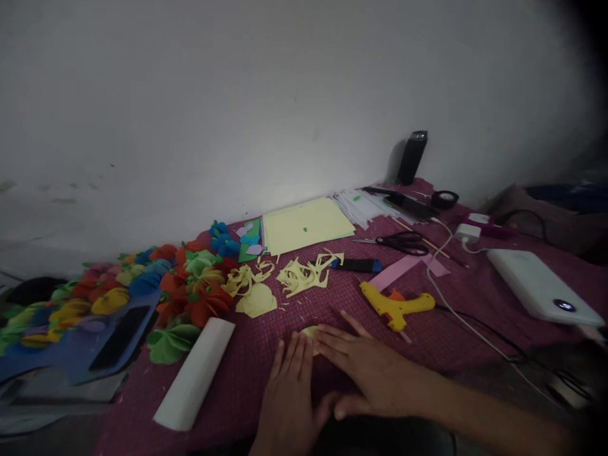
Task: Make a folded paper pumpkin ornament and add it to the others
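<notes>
Near the front edge of the cloth-covered table, my left hand (293, 386) lies flat with its fingers stretched out. My right hand (363, 361) comes in from the right, fingers extended and spread. The fingertips of both hands press on a small pale yellow paper piece (310, 330), most of it covered by the fingers. Just beyond lie curly yellow paper scraps (304, 277) and a yellow paper cutout (258, 301). To the right of my right hand rests a yellow glue gun (396, 307).
Colourful paper flowers (204, 297) crowd the left side, beside a white roll (196, 375). Yellow sheets (304, 225), scissors (399, 242), a blue-black cutter (356, 265) and pink strips (396, 271) lie farther back. A power bank (536, 285) with cables sits right; a black bottle (413, 157) stands behind.
</notes>
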The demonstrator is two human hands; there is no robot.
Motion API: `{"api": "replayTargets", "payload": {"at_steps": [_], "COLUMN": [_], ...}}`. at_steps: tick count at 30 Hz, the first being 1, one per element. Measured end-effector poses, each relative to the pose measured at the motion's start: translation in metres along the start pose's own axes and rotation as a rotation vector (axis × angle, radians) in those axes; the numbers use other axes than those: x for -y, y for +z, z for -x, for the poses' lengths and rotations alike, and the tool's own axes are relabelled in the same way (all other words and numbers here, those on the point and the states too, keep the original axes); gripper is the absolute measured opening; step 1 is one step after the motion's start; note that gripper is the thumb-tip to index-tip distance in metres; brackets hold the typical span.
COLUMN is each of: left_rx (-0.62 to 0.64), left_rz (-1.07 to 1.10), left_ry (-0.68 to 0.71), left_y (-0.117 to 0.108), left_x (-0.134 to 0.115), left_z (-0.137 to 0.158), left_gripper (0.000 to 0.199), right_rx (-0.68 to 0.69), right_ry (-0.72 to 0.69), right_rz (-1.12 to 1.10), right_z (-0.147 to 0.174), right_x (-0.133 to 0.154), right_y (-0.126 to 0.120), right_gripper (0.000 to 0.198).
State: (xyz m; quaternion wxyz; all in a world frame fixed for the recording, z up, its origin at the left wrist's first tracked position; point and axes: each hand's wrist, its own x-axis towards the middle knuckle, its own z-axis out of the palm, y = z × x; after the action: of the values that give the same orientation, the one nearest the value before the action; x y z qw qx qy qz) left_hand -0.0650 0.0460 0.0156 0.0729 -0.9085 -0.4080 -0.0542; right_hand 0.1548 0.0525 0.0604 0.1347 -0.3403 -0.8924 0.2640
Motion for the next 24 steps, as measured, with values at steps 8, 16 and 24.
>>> {"api": "replayTargets", "payload": {"at_steps": [8, 16, 24], "left_rx": [-0.048, -0.118, -0.153], "left_rz": [-0.008, 0.026, 0.171], "left_ry": [0.045, 0.036, -0.187], "left_y": [0.014, 0.018, 0.002], "left_x": [0.01, 0.011, 0.013], "left_z": [-0.009, -0.008, 0.005], "left_gripper": [0.08, 0.083, 0.071], "right_rx": [-0.059, -0.083, -0.229], "right_ry": [0.045, 0.08, 0.135], "right_rz": [0.017, 0.0, 0.081], "right_z": [-0.004, -0.005, 0.006], "right_x": [-0.009, -0.008, -0.01], "right_y": [0.006, 0.005, 0.002], "right_gripper": [0.085, 0.082, 0.064]}}
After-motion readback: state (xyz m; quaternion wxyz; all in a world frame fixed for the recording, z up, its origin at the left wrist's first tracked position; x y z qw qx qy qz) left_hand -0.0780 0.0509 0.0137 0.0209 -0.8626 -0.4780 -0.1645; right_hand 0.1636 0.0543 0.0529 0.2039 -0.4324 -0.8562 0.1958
